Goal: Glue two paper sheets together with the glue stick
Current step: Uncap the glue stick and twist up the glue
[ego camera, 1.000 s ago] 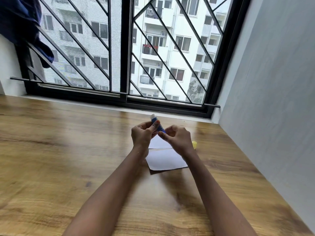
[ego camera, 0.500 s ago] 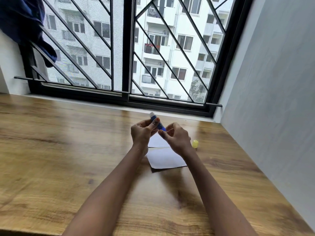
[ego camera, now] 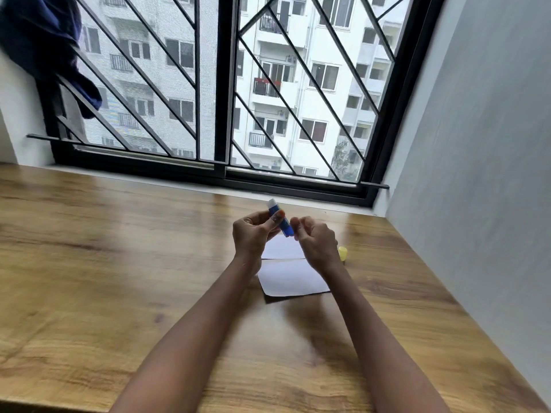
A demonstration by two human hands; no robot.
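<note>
**Glue stick held above the paper**

The blue glue stick [ego camera: 279, 219] is sitting tilted (white tip up) above two white paper sheets [ego camera: 290, 275] lying on the wooden table [ego camera: 104, 263]. The left hand [ego camera: 253, 234] is gripping its body; the right hand [ego camera: 316, 239] is pinching its lower end. A yellow cap [ego camera: 343, 253] is standing beside the sheets.

The right hand [ego camera: 316, 241] has let its fingertips loosen from the lower end of the glue stick [ego camera: 280, 220]; a second ago they pinched it, and now they curl just beside it, touching or barely apart. The yellow cap [ego camera: 342, 253], earlier mostly hidden behind that hand's wrist, shows more fully on its outer side. The blur hides finer finger changes.
</note>
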